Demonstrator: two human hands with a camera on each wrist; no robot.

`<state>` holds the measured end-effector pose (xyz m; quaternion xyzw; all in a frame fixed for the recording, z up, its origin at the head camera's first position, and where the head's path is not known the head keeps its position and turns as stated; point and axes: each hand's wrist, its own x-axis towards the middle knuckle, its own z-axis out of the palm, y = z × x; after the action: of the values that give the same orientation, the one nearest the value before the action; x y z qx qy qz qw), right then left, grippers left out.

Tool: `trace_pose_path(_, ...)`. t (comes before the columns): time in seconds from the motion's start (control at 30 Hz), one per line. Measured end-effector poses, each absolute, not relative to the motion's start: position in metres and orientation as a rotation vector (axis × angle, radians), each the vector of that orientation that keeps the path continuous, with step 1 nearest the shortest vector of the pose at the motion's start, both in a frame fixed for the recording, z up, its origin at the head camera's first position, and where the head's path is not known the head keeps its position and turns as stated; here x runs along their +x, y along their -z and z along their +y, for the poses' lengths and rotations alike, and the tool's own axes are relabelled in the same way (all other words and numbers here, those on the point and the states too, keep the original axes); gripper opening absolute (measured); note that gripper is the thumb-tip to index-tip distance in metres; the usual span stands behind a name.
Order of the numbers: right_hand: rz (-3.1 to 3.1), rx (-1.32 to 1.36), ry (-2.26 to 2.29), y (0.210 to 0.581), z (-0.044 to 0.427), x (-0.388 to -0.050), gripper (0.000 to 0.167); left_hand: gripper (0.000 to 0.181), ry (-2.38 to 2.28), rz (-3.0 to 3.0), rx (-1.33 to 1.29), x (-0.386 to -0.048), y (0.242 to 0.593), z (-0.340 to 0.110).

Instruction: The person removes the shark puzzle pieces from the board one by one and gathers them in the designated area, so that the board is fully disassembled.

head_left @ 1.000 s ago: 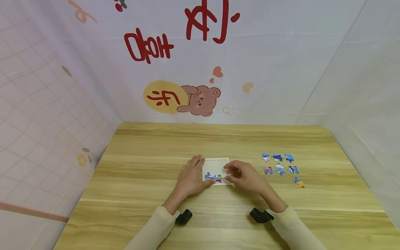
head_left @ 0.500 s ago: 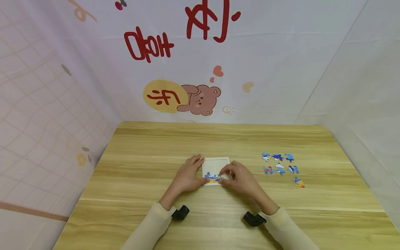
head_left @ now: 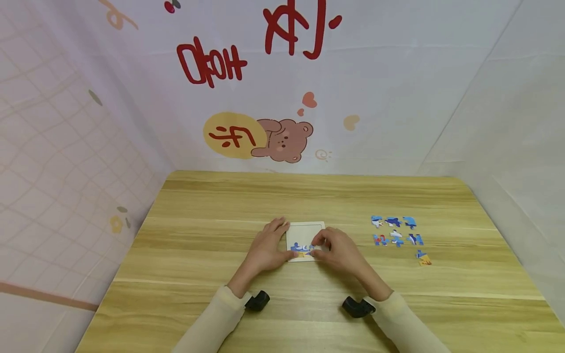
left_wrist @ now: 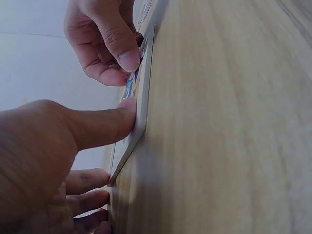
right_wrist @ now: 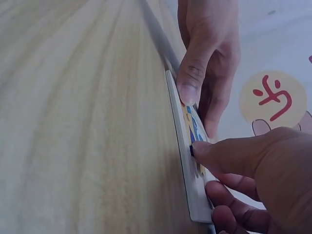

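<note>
A small white puzzle board (head_left: 304,231) lies on the table between both hands, with a few joined blue, white and yellow pieces (head_left: 302,247) along its near side. My left hand (head_left: 265,251) rests at its left edge, fingers stretched along the side and thumb pressing the near-left corner. Over the near-right part my right hand (head_left: 339,250) has thumb and index finger bent together on a puzzle piece. In the right wrist view a dark blue bit of that piece (right_wrist: 192,150) shows under the thumb; the fingers hide most of it.
Several loose puzzle pieces (head_left: 396,235) lie in rows on the wooden table (head_left: 212,206) to the right, with a yellow and blue piece (head_left: 423,258) nearer. A printed white cloth (head_left: 379,88) hangs behind the table.
My right hand has moved left and in over the joined pieces, then stayed nearly still. The left thumb has shifted slightly left. The loose pieces on the right have not moved.
</note>
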<state>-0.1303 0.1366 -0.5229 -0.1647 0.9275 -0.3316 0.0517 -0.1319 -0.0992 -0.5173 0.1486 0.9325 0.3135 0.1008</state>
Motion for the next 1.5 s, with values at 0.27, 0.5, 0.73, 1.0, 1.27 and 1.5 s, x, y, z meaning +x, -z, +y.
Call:
trace_pose_path(0.27, 2.752, -0.533, 1.112, 0.523, 0.141, -0.132, 0.014, 0.083, -0.909, 2.75, 0.435, -0.133, 0.515, -0.096)
trace_pose_path(0.5, 2.698, -0.605, 1.192, 0.523, 0.144, -0.129, 0.009, 0.083, -0.905, 2.752, 0.436, -0.133, 0.514, -0.095)
trace_pose_path(0.73, 2.647, -0.628, 1.235, 0.523, 0.151, -0.126, 0.002, 0.083, -0.896, 2.743, 0.427, -0.132, 0.514, -0.094)
trace_pose_path(1.0, 2.644, -0.63, 1.278, 0.524, 0.162, -0.123, 0.007, 0.083, -0.898, 2.738, 0.422, -0.132, 0.515, -0.094)
trace_pose_path(1.27, 2.664, -0.557, 1.302, 0.522, 0.177, -0.122, 0.004, 0.084, -0.884, 2.747, 0.39, -0.13, 0.516, -0.099)
trace_pose_path(1.5, 2.723, -0.547, 1.307, 0.519, 0.205, -0.123, 0.008, 0.084, -0.899, 2.743, 0.408, -0.131, 0.517, -0.099)
